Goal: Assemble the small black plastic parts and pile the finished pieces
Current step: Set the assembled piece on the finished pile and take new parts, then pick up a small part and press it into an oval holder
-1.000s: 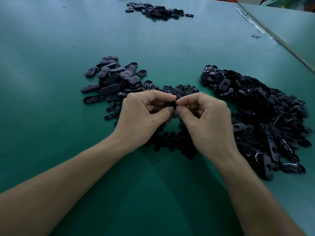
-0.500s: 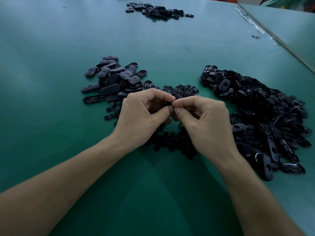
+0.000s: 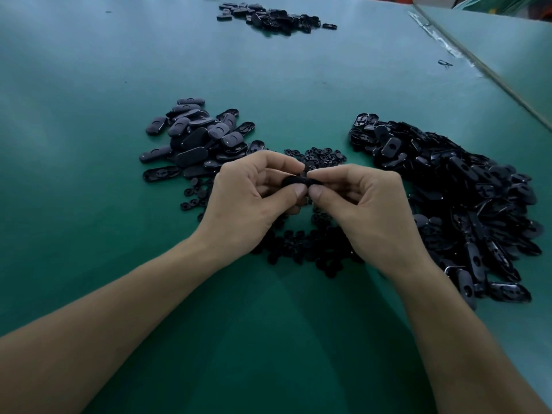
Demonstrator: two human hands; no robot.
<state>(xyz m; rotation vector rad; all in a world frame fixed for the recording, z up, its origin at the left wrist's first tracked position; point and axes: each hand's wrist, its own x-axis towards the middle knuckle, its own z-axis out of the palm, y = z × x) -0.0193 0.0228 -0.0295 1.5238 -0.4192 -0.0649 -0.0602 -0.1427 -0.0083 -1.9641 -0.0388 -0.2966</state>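
1. Pinching a black part (image 3: 298,181) from both ends, I see the left hand (image 3: 248,201) and right hand (image 3: 367,210), thumbs and forefingers curled on it.
2. Small round bits (image 3: 304,249) lie scattered on the table (image 3: 89,85) right under the part.
3. Left of the part sits a pile of closed ovals (image 3: 194,138); right of it, a bigger heap of open shells (image 3: 463,198).
4. Far beyond the part I see another small pile (image 3: 274,16).

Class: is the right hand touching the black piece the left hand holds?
Touching. Head view: the right hand pinches the black piece between thumb and forefinger.
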